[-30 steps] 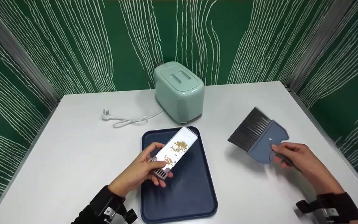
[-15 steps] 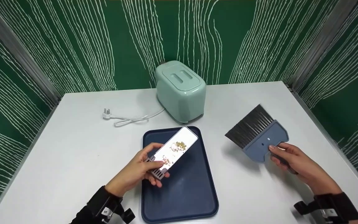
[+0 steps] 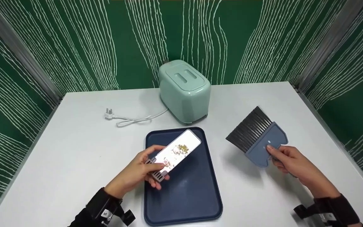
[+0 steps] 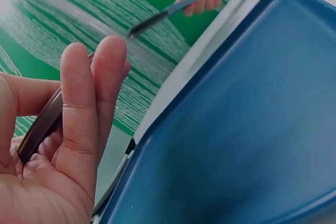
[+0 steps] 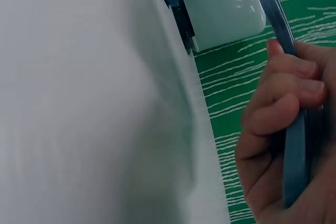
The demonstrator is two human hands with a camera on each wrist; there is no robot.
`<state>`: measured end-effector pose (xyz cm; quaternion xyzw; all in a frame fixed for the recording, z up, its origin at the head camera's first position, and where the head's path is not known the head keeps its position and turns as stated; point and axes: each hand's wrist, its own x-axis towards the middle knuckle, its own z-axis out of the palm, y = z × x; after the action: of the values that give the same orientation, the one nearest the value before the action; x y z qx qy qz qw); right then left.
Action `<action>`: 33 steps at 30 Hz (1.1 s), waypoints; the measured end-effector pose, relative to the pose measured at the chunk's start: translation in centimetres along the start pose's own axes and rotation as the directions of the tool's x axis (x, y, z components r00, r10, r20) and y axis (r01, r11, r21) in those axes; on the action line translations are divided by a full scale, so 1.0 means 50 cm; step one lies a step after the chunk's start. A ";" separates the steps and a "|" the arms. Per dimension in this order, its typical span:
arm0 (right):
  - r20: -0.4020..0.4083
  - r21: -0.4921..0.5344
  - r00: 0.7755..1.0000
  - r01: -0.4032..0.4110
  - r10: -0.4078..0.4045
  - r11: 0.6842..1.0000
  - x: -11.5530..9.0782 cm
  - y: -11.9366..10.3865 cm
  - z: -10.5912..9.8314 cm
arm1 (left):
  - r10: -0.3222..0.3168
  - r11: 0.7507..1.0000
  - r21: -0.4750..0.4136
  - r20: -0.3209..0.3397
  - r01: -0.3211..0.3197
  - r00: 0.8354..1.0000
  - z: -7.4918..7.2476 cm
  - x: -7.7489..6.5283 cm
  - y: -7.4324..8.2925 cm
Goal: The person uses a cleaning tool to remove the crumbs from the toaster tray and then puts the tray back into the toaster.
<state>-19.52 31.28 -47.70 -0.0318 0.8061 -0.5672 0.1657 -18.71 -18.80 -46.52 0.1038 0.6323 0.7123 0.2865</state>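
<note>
In the head view my left hand point(image 3: 137, 171) holds a toaster crumb tray point(image 3: 187, 138) by its slotted grey end, thumb on top and fingers beneath. Golden crumbs point(image 3: 181, 149) lie on its bright metal surface. It is over the dark blue serving tray point(image 3: 184, 201), slanting up to the right. The left wrist view shows the crumb tray's dark edge point(image 4: 39, 127) between fingers and palm. On the right, my right hand point(image 3: 290, 160) grips a wide blue brush point(image 3: 268, 143) above the table, its black bristles pointing up and left. In the right wrist view, fingers curl round the brush's handle point(image 5: 295, 156).
Behind the serving tray stands a mint green toaster point(image 3: 184, 91). Its white cord and plug point(image 3: 109, 114) lie to the left on the white table point(image 3: 74, 151). Green walls point(image 3: 137, 41) with white wavy lines enclose the table at the back and sides.
My right hand and the brush have shifted slightly left. My left hand stays nearly in place with the crumb tray. The view has shifted a little.
</note>
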 end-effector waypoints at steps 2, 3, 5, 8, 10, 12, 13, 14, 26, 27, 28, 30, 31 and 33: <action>-0.010 -0.028 1.000 0.011 -0.011 1.000 -0.001 -0.009 0.008 | -0.003 1.000 0.005 0.003 0.003 1.000 -0.003 -0.003 0.001; -0.011 -0.037 1.000 0.019 -0.020 0.999 -0.002 -0.013 0.012 | -0.005 1.000 0.010 0.005 0.005 1.000 -0.004 -0.004 0.002; -0.006 -0.052 0.999 0.035 -0.035 0.998 -0.004 -0.023 0.021 | -0.010 1.000 0.020 0.009 0.010 1.000 -0.008 -0.008 0.004; -0.009 -0.090 0.999 0.043 -0.044 0.995 -0.006 -0.039 0.037 | -0.017 0.999 0.043 0.012 0.017 1.000 -0.015 -0.013 0.008; -0.013 -0.121 0.999 0.049 -0.051 0.991 -0.005 -0.052 0.048 | -0.028 0.998 0.062 0.007 0.027 1.000 -0.019 -0.017 0.011; -0.010 -0.159 0.998 0.066 -0.068 0.985 -0.004 -0.068 0.059 | -0.038 0.996 0.083 0.001 0.038 0.999 -0.024 -0.020 0.015; -0.004 -0.172 0.997 0.077 -0.078 0.982 -0.004 -0.076 0.065 | -0.042 0.995 0.093 -0.003 0.042 0.999 -0.026 -0.021 0.017; 0.005 -0.181 0.996 0.092 -0.092 0.979 -0.003 -0.085 0.072 | -0.045 0.994 0.104 -0.004 0.045 0.999 -0.028 -0.022 0.019; 0.162 -0.282 0.956 0.283 -0.245 0.917 0.041 -0.203 0.190 | -0.065 0.987 0.150 -0.007 0.066 0.998 -0.037 -0.029 0.035; 0.174 -0.291 0.952 0.296 -0.253 0.910 0.048 -0.211 0.201 | -0.064 0.987 0.150 -0.003 0.064 0.998 -0.037 -0.029 0.036; 0.184 -0.301 0.949 0.303 -0.257 0.904 0.055 -0.217 0.213 | -0.064 0.986 0.151 0.000 0.063 0.998 -0.037 -0.030 0.037; 0.198 -0.323 0.946 0.312 -0.259 0.894 0.069 -0.227 0.236 | -0.068 0.985 0.156 -0.001 0.068 0.998 -0.037 -0.030 0.040; 0.201 -0.335 0.944 0.315 -0.260 0.888 0.076 -0.231 0.246 | -0.069 0.985 0.158 0.000 0.069 0.998 -0.037 -0.030 0.041; 0.209 -0.362 0.941 0.328 -0.267 0.873 0.089 -0.235 0.265 | -0.068 0.984 0.165 0.004 0.067 0.998 -0.036 -0.031 0.043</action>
<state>-21.30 14.07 -41.87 -0.2315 0.8733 -0.4093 0.1275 -18.98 -21.24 -44.47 0.1090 0.6909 0.6468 0.3039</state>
